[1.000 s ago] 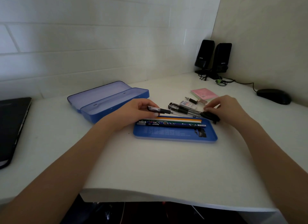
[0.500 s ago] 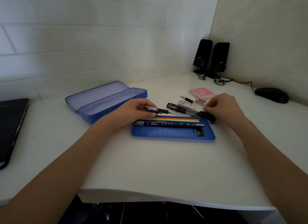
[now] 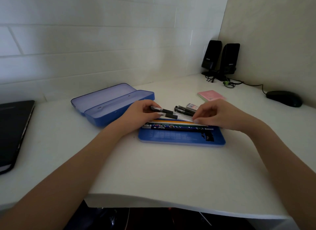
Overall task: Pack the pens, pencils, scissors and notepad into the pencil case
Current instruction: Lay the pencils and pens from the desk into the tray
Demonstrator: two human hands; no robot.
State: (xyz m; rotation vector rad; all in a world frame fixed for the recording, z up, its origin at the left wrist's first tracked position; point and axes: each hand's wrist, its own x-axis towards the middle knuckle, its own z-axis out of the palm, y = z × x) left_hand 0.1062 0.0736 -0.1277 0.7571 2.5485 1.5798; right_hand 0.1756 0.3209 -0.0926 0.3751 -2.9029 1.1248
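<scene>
An open blue pencil case lies at the back left with nothing visible inside it. A flat blue tray sits in the middle of the desk, and several pencils lie along its far side. My left hand grips the black cap ends of pens just behind the tray. My right hand pinches the other, clear end of a pen over the tray's far edge. More black pens and a small eraser lie behind. A pink notepad rests further back.
A closed black laptop lies at the left edge. Two black speakers with cables stand in the far corner, and a black mouse sits at the right. The desk's front edge runs close below my forearms.
My right hand has slid left from the black object beside the tray onto the pen's clear end. My left hand keeps its grip on the pen caps.
</scene>
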